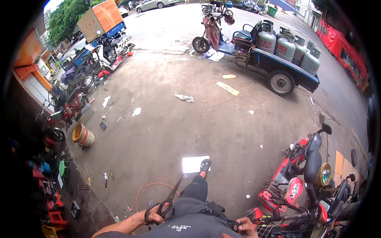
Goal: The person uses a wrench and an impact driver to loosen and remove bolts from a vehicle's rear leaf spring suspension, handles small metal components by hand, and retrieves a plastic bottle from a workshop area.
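Note:
My left hand is closed round one loop handle of a pair of large dark scissors. Their blades point up and away from me, toward a white sheet on the ground. My foot in a dark shoe rests at the sheet's right edge. At the lower edge, my right hand has its fingers curled in against the side of my dark shirt, by a dark strap. What it grips, if anything, I cannot make out. Beside the scissors, a thin reddish hoop with spokes lies partly behind my left hand.
Red electric bikes stand close on my right. A bucket, tools and stools line the left. Ahead right, a blue cargo tricycle carries several gas cylinders. Yellow strips and a crumpled rag litter the concrete.

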Action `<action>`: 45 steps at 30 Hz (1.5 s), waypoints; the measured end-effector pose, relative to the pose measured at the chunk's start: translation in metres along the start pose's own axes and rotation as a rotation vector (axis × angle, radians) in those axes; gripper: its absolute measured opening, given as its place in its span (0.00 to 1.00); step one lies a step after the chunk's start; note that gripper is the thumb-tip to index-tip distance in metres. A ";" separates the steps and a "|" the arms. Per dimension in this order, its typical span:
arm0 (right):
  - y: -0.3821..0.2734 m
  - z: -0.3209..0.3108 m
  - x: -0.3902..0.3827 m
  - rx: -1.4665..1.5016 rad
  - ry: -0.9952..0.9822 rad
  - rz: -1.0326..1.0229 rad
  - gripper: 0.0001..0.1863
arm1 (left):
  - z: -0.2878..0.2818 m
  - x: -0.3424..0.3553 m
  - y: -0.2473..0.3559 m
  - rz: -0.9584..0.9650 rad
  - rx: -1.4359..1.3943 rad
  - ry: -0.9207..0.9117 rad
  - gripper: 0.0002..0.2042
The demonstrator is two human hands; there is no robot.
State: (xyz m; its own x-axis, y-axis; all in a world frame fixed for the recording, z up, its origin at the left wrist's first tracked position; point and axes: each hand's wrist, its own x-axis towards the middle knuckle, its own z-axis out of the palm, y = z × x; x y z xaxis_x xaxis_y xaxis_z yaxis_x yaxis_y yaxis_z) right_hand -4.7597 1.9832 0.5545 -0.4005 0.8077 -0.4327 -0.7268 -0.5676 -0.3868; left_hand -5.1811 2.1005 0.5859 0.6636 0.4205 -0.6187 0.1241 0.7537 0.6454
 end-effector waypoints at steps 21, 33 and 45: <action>-0.483 -0.169 0.126 -0.325 0.919 -0.343 0.14 | -0.061 0.567 0.369 -0.240 1.588 0.757 0.13; -0.801 -0.368 0.199 -0.875 0.427 -0.080 0.22 | 0.039 0.917 0.446 -0.470 1.450 0.410 0.11; -1.041 -0.544 0.151 -0.965 1.167 -0.291 0.17 | 0.349 1.425 0.750 0.217 1.881 0.206 0.13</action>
State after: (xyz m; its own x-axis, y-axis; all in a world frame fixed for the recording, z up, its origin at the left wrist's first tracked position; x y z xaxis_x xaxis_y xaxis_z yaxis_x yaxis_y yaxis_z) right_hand -3.7604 2.6091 0.4492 0.6659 0.5957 -0.4492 0.1094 -0.6736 -0.7310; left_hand -3.8846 3.0888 0.3450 0.7077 0.5710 -0.4161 0.6842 -0.7006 0.2024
